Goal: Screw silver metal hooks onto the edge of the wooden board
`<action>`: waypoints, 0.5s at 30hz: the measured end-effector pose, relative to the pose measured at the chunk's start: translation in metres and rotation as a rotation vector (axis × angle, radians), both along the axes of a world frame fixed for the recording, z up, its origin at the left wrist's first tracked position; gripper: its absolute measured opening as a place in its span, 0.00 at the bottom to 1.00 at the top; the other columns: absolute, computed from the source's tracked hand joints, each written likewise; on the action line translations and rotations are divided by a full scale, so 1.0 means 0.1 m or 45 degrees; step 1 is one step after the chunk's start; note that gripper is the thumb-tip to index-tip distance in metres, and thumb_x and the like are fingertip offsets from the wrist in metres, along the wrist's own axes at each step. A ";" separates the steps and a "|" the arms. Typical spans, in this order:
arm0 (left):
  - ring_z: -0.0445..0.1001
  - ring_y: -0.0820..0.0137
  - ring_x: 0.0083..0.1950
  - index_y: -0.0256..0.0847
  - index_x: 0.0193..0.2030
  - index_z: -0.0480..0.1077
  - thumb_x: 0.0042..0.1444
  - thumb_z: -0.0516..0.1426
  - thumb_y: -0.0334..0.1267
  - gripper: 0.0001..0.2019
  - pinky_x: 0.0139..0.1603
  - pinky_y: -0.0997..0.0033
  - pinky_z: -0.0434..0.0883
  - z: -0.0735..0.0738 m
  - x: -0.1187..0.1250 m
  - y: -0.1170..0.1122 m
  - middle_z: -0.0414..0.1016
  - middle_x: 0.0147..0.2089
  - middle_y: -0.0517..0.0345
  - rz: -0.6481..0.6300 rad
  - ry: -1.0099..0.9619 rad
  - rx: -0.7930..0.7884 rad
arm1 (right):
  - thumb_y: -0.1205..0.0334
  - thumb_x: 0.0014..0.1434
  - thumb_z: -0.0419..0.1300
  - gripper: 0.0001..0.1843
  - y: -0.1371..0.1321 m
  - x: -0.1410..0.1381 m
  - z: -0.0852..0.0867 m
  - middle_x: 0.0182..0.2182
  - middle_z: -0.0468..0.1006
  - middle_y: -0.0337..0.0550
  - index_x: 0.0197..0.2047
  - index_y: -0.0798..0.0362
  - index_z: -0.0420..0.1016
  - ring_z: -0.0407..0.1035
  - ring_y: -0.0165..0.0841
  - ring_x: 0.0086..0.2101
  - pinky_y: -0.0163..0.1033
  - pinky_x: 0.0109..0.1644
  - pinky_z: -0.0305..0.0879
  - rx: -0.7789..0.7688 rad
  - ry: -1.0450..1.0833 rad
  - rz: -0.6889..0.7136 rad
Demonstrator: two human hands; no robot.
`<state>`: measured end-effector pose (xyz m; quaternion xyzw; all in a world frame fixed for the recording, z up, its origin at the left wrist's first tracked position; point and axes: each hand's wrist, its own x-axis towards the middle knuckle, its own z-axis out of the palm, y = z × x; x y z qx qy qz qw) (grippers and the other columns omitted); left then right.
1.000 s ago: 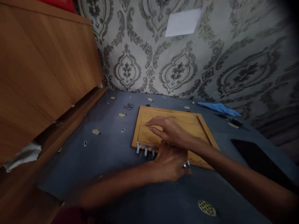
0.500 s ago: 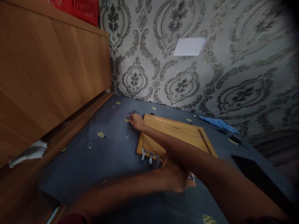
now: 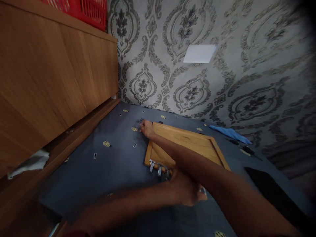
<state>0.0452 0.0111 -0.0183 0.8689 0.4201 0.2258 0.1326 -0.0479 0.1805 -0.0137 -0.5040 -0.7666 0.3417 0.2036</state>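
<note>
A wooden board with a raised frame lies flat on the dark blue sheet. Along its near edge runs a metal hook rail with several hooks hanging off it. My left hand lies closed over the right part of that rail; most of its fingers are hidden. My right arm crosses above the left one and the board. Beyond the board's left corner, my right hand is closed, fingertips together, beside a small cluster of dark metal pieces, perhaps screws. Whatever it pinches is too small to make out.
A wooden cabinet with a red basket on top stands left. White paper pokes out beneath it. At right lie a blue cloth, a dark tool and a black flat object. Patterned wallpaper covers the back wall.
My right hand has shifted slightly right, away from the pineapple print, and its fingers have drawn in. My left hand stays at the rail. The view has tilted a little.
</note>
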 end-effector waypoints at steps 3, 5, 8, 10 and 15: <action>0.70 0.51 0.64 0.35 0.62 0.68 0.60 0.63 0.48 0.27 0.60 0.52 0.69 0.17 -0.05 -0.03 0.73 0.65 0.42 0.003 0.155 -0.066 | 0.54 0.67 0.61 0.21 0.08 0.19 0.06 0.56 0.74 0.50 0.60 0.54 0.71 0.74 0.40 0.51 0.52 0.53 0.75 -0.134 0.187 -0.006; 0.71 0.52 0.62 0.34 0.55 0.70 0.59 0.64 0.49 0.24 0.60 0.54 0.69 0.23 -0.05 -0.03 0.78 0.57 0.42 0.032 0.220 -0.115 | 0.54 0.68 0.61 0.21 0.10 0.42 0.14 0.56 0.75 0.50 0.59 0.54 0.71 0.74 0.40 0.50 0.51 0.52 0.75 -0.193 0.318 -0.012; 0.71 0.52 0.62 0.32 0.59 0.66 0.59 0.65 0.47 0.28 0.58 0.55 0.68 0.24 -0.04 -0.04 0.78 0.56 0.41 0.047 0.203 -0.147 | 0.55 0.66 0.63 0.15 0.01 0.93 0.28 0.42 0.80 0.47 0.49 0.57 0.74 0.76 0.33 0.36 0.41 0.40 0.76 -0.199 0.526 -0.039; 0.69 0.51 0.63 0.31 0.61 0.62 0.59 0.65 0.47 0.30 0.58 0.53 0.67 0.22 -0.03 -0.05 0.76 0.57 0.39 0.052 0.189 -0.173 | 0.53 0.59 0.69 0.15 -0.13 1.33 0.36 0.29 0.79 0.40 0.37 0.55 0.72 0.72 0.27 0.25 0.32 0.28 0.68 -0.153 0.678 -0.063; 0.67 0.49 0.64 0.31 0.62 0.59 0.61 0.63 0.42 0.29 0.60 0.50 0.64 0.18 -0.03 -0.06 0.76 0.57 0.39 0.027 0.157 -0.204 | 0.44 0.43 0.76 0.28 -0.66 2.22 0.42 0.22 0.77 0.31 0.34 0.50 0.66 0.62 0.21 0.16 0.28 0.18 0.55 -0.016 0.922 -0.244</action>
